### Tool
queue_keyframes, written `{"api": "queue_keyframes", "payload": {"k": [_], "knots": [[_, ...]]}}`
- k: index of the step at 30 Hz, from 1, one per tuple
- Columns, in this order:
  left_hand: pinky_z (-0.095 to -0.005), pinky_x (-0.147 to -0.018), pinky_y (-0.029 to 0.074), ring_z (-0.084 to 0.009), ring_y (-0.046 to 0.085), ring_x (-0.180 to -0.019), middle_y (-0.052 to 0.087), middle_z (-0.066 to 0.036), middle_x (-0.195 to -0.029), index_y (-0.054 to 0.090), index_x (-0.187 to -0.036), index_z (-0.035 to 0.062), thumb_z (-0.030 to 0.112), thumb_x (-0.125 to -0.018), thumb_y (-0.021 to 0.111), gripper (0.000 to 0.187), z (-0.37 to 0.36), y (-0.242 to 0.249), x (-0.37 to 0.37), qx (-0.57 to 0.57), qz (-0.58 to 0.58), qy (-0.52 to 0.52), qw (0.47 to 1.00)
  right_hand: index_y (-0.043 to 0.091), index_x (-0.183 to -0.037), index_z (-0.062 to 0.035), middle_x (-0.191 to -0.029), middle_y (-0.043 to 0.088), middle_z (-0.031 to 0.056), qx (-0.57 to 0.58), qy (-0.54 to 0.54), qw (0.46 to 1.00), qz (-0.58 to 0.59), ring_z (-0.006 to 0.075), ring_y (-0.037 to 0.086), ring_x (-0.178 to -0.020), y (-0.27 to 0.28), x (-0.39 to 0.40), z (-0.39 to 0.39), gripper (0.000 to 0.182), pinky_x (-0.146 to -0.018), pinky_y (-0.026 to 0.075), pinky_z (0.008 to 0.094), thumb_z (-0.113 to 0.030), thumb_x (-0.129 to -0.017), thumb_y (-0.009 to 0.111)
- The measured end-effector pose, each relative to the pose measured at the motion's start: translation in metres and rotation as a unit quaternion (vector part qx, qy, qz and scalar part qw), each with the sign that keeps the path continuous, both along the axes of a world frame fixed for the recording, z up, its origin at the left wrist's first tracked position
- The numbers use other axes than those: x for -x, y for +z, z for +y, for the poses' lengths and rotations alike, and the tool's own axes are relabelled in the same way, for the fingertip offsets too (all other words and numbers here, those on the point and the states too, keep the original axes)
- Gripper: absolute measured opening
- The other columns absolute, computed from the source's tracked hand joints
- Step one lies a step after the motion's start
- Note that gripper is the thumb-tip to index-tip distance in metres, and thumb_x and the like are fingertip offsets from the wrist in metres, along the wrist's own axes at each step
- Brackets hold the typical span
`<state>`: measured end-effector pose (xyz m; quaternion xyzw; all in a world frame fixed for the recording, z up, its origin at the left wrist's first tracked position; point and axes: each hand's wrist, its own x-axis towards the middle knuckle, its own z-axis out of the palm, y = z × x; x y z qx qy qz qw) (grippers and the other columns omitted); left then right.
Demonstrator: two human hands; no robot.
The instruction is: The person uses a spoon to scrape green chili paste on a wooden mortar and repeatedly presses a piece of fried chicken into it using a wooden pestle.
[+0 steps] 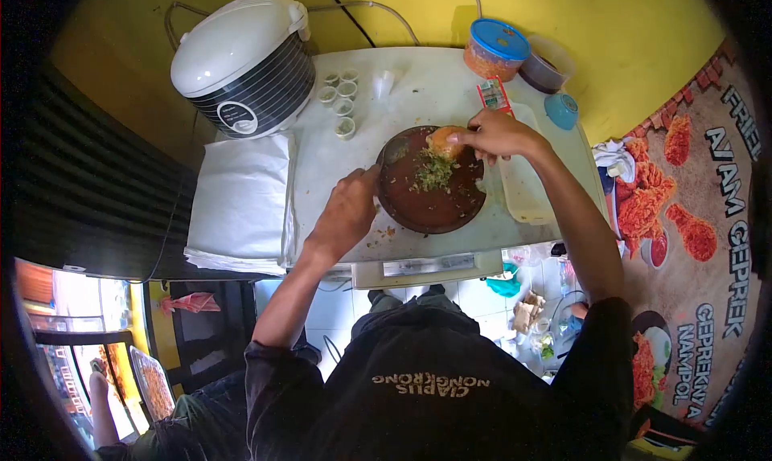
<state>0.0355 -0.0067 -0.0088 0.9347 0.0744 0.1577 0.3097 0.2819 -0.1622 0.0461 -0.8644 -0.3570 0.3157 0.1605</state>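
Note:
A round brown mortar dish (pixel 450 212) rests on the white table, with chopped green chili paste (pixel 434 172) in its middle and bits scattered around. My right hand (pixel 497 135) reaches over the dish's far right edge, its fingers closed on an orange-brown piece of fried chicken (pixel 447 142) that touches the green paste. At the dish's left rim, my left hand (pixel 346 213) is closed around what looks like the handle of a spoon (pixel 397 151). The spoon's rounded end lies inside the dish; its handle is mostly hidden by my fingers.
Left stand a rice cooker (pixel 241 67) and a stack of white paper (pixel 241 200). Several small cups (pixel 344 107) are at the back. A blue-lidded tub (pixel 498 41), a dark-sauce container (pixel 548 63), a blue bowl (pixel 561 110) and a pale tray (pixel 527 196) are right.

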Motion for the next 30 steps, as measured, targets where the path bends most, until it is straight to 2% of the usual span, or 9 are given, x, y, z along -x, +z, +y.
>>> {"api": "queue_keyframes", "payload": {"k": [2,4,6,10,13,16,21,23,30], "knots": [[-0.0472,-0.076,0.049,-0.0393,0.062,-0.084,0.063,-0.024,-0.088,0.057,-0.123,-0.0021,-0.013,-0.079,0.046,0.047,0.002,-0.003,-0.011,-0.036,-0.019,-0.004,0.999,0.065,-0.085,0.0027,-0.066,0.065,0.0086,0.022,0.01,1.0,-0.001,0.0176,0.066,-0.059,-0.011,-0.007,0.0,0.055,-0.054,0.05,0.0342,-0.053,-0.087,0.065],[-0.0477,-0.077,0.049,-0.0405,0.062,-0.085,0.063,-0.024,-0.089,0.056,-0.123,-0.0033,-0.012,-0.078,0.046,0.047,0.003,-0.014,-0.017,-0.042,-0.01,-0.003,0.999,0.068,-0.087,0.0004,-0.065,0.064,0.007,-0.058,0.154,0.983,-0.085,0.016,0.063,-0.054,-0.02,0.003,-0.002,0.052,-0.049,0.048,0.0305,-0.052,-0.09,0.063],[-0.0482,-0.077,0.049,-0.0416,0.062,-0.086,0.063,-0.025,-0.089,0.056,-0.124,-0.0046,-0.012,-0.078,0.047,0.047,0.001,-0.016,-0.018,-0.044,-0.003,0.0,0.999,0.068,-0.09,-0.0003,-0.065,0.064,0.0071,0.005,0.16,0.985,-0.062,0.0158,0.06,-0.052,-0.016,0.006,-0.011,0.049,-0.048,0.047,0.0303,-0.049,-0.091,0.063],[-0.0486,-0.081,0.049,-0.044,0.061,-0.09,0.063,-0.027,-0.095,0.054,-0.122,-0.0086,-0.01,-0.079,0.049,0.043,-0.01,-0.01,-0.005,0.008,-0.01,-0.014,1.0,0.068,-0.085,0.0009,-0.063,0.061,0.0112,-0.089,0.042,0.993,-0.068,0.0202,0.058,-0.054,-0.025,-0.004,-0.032,0.048,-0.056,0.049,0.0373,-0.046,-0.091,0.065],[-0.0487,-0.083,0.049,-0.0453,0.061,-0.092,0.062,-0.028,-0.099,0.054,-0.122,-0.0086,-0.01,-0.079,0.049,0.044,-0.01,-0.029,-0.009,-0.024,-0.036,0.013,0.999,0.068,-0.088,0.0029,-0.081,0.066,0.0242,-0.096,0.042,0.985,-0.14,0.0385,0.067,-0.081,-0.036,0.018,-0.038,0.052,-0.073,0.05,0.049,-0.049,-0.091,0.06],[-0.0492,-0.084,0.049,-0.0461,0.06,-0.093,0.062,-0.029,-0.1,0.055,-0.123,-0.0077,-0.011,-0.079,0.048,0.044,-0.02,-0.025,-0.008,-0.023,-0.048,0.01,0.999,0.068,-0.084,0.0024,-0.077,0.066,0.0222,-0.117,0.08,0.976,-0.163,0.0378,0.065,-0.073,-0.032,0.042,-0.042,0.045,-0.069,0.049,0.0455,-0.041,-0.092,0.062],[-0.0494,-0.086,0.048,-0.047,0.06,-0.094,0.062,-0.03,-0.101,0.055,-0.122,-0.0076,-0.009,-0.08,0.049,0.043,-0.01,-0.03,-0.026,-0.029,-0.078,0.021,0.996,0.067,-0.083,0.0033,-0.077,0.064,0.0238,-0.132,-0.04,0.966,-0.22,0.0393,0.064,-0.072,-0.038,0.031,-0.041,0.051,-0.069,0.048,0.047,-0.047,-0.091,0.062],[-0.0487,-0.087,0.049,-0.0469,0.06,-0.096,0.063,-0.031,-0.102,0.056,-0.121,-0.008,-0.009,-0.08,0.048,0.042,-0.006,-0.037,-0.041,-0.016,-0.074,0.013,0.997,0.066,-0.09,0.0045,-0.086,0.066,0.0263,-0.111,0.034,0.976,-0.183,0.0425,0.065,-0.085,-0.042,0.035,-0.033,0.056,-0.077,0.05,0.0499,-0.051,-0.091,0.058],[-0.0501,-0.087,0.045,-0.0443,0.057,-0.097,0.059,-0.028,-0.1,0.052,-0.122,-0.0094,-0.006,-0.082,0.049,0.039,-0.023,-0.009,-0.006,0.025,-0.002,0.002,1.0,0.067,-0.091,0.0039,-0.085,0.067,0.0252,-0.081,0.011,0.98,-0.182,0.043,0.064,-0.083,-0.035,0.009,-0.021,0.059,-0.076,0.049,0.049,-0.054,-0.091,0.057]]}}
